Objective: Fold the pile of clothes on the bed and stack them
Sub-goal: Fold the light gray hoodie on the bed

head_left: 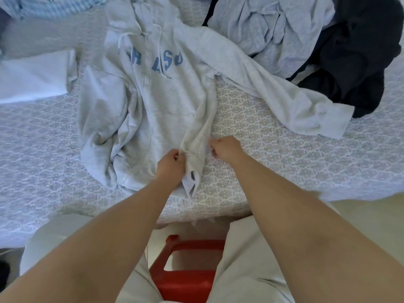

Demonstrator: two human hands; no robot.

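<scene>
We've got both hands, left (172, 164) and right (225, 147), pinching the hoodie (153, 101) hem; soft, floppy fleece, so grab edges.

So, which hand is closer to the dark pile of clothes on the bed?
The right hand. It grips the hoodie hem on the side facing the dark pile of clothes; the left hand grips the hem further away, across the bunched fabric.

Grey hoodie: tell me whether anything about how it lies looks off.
The grey hoodie lies unevenly. Its sleeve on the image left is crumpled under the body; the other stretches toward the unfolded pile. Both hands pinch the bunched bottom hem.
</scene>
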